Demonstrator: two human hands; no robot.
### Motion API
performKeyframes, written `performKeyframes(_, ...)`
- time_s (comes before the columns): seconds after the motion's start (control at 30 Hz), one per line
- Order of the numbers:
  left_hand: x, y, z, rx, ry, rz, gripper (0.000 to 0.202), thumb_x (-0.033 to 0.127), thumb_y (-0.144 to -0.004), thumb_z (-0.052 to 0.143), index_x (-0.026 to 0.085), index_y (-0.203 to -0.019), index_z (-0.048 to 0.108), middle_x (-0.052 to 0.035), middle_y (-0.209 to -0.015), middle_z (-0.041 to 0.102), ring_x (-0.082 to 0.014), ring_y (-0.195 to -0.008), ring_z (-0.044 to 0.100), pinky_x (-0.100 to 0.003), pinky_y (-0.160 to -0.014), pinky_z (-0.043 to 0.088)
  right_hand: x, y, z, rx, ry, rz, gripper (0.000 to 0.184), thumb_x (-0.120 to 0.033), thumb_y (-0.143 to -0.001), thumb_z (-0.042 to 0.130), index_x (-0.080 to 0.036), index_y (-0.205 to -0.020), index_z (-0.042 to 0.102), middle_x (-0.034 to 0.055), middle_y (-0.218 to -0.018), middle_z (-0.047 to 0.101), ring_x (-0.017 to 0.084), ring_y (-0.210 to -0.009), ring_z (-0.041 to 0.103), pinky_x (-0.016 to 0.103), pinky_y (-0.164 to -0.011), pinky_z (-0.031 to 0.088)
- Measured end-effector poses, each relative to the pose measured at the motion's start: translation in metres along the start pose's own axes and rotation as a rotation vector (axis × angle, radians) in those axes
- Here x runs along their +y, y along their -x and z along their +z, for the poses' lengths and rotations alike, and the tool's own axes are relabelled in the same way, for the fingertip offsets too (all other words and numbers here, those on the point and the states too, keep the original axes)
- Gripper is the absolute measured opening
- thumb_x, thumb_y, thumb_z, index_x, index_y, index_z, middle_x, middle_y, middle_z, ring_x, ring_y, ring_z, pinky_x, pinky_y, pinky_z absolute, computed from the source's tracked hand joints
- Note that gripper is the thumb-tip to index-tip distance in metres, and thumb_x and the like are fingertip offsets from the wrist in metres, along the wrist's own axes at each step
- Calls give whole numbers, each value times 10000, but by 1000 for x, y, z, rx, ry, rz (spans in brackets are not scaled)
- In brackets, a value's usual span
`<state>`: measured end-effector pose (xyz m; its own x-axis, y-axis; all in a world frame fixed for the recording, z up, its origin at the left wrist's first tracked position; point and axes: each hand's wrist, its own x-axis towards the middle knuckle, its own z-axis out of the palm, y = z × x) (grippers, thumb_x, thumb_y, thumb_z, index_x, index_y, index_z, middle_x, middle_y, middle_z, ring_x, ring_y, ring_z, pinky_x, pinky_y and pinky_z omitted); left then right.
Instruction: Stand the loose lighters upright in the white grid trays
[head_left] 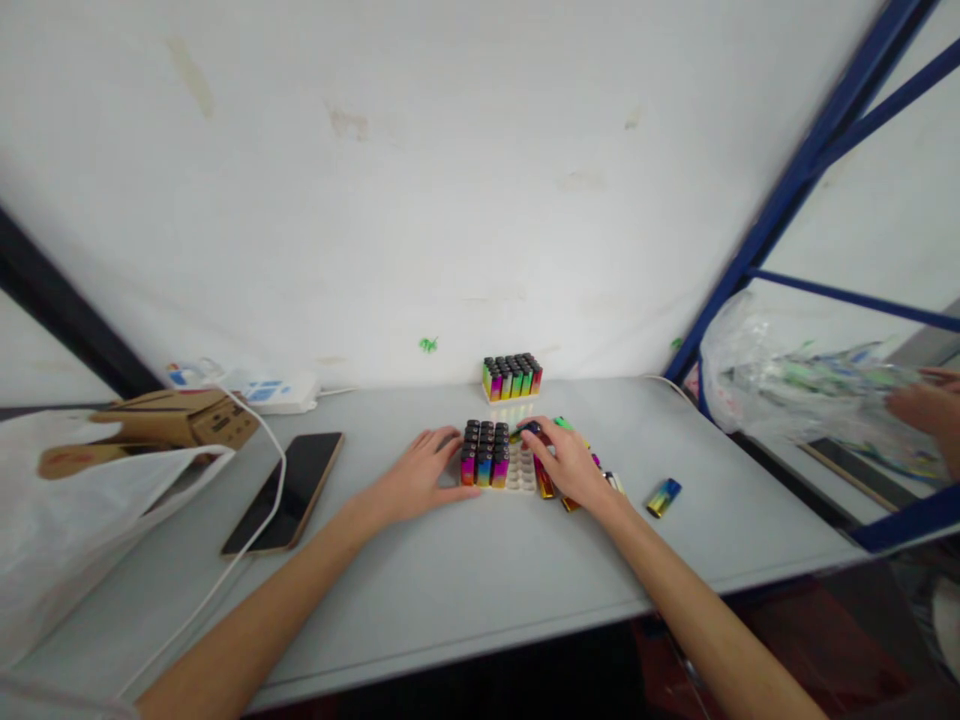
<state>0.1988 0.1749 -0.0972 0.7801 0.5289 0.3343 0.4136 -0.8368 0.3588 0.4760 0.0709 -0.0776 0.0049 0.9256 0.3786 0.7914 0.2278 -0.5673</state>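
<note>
A pale lighter tray (521, 478) stands before me, its left part filled with upright lighters (484, 468) with black tops and rainbow-coloured bodies. Empty holes show along its right side. My left hand (424, 475) grips the tray's left side, thumb at the front corner and fingers further back. Between the fingers of my right hand (566, 460) is a dark-topped lighter (527, 428), tilted over the empty holes. Loose lighters lie under and beside that hand, including a red-gold lighter (544, 482); the hand partly hides them.
Against the wall stands another full tray of lighters (512, 378). A single blue-gold lighter (664, 497) lies to the right. On the left are a phone (289, 492), a white cable (282, 480), a cardboard box (217, 418) and a plastic bag (67, 540). Another person's hand (930, 405) shows beyond the blue frame (787, 200).
</note>
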Motion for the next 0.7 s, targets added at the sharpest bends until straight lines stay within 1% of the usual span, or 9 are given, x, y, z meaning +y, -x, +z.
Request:
performKeyframes(0.07, -1, 0, 1, 0, -2, 0, 802, 816, -898, 649, 206, -1418, 664, -178, -1482, 628, -384, -1349, 598, -562, -1200, 481, 1, 0, 0, -79, -24, -49, 285, -413, -1138, 411, -229, -1151, 629, 56, -973, 744, 225, -883, 684, 338, -839, 496)
performKeyframes(0.17, -1, 0, 1, -5, -7, 8, 779, 805, -906, 649, 206, -1403, 669, -182, -1484, 626, -387, -1353, 596, -567, -1201, 480, 3, -1, -1, -138, -6, -95, 292, -397, -1145, 393, -225, -1131, 627, 57, -951, 722, 225, -873, 667, 348, -840, 504)
performKeyframes(0.3, -1, 0, 1, -13, -27, 6, 764, 797, -904, 660, 208, -1389, 668, -181, -1481, 625, -386, -1352, 601, -563, -1211, 472, 5, -2, 0, -150, 27, -132, 271, -387, -1144, 410, -222, -1099, 621, 71, -1008, 715, 232, -931, 669, 360, -884, 508)
performKeyframes(0.4, 0, 0, 1, -20, -23, 2, 765, 790, -904, 666, 196, -1387, 668, -188, -1482, 621, -390, -1358, 598, -564, -1214, 468, 8, -3, 6, -141, 39, -136, 215, -346, -1138, 436, -219, -1088, 602, 76, -1028, 706, 232, -944, 662, 358, -887, 509)
performKeyframes(0.53, -1, 0, 0, -22, -28, 9, 765, 784, -911, 661, 196, -1400, 654, -190, -1490, 618, -388, -1372, 589, -563, -1218, 465, 13, -8, 18, -140, 106, -117, 140, -271, -1113, 495, -209, -1017, 576, 84, -978, 686, 236, -891, 641, 354, -846, 510)
performKeyframes(0.6, -2, -1, 0, -24, -33, 13, 770, 785, -912, 661, 201, -1413, 642, -184, -1491, 620, -382, -1373, 592, -556, -1223, 460, 14, -10, 22, -147, 143, -122, 120, -240, -1101, 520, -202, -1006, 581, 88, -968, 684, 237, -885, 636, 354, -848, 509)
performKeyframes(0.7, -3, -1, 0, -24, -27, 18, 782, 791, -906, 665, 207, -1426, 634, -177, -1493, 623, -378, -1375, 596, -549, -1232, 450, 11, -10, 23, -140, 185, -143, 117, -238, -1096, 545, -193, -1010, 611, 92, -991, 685, 233, -903, 637, 343, -861, 509)
